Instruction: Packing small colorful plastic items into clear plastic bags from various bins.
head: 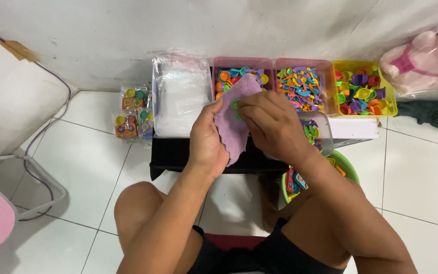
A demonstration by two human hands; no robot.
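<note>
The left hand (208, 144) grips a purple cloth (234, 114) above the pink tray (243, 62); the right hand (272, 124) pinches a small green piece (235, 105) against it; a loose pinch could likely drop it among the trays.

One head-worn camera looks steeply down from your own eye line, facing forward toward the white wall (128, 35) at the far edge. Your hands sit close beneath the lens at centre frame, your knees and shorts fill the near edge, and the white tiled floor (92, 167) spreads left and right. No second view shares the scene.
</note>
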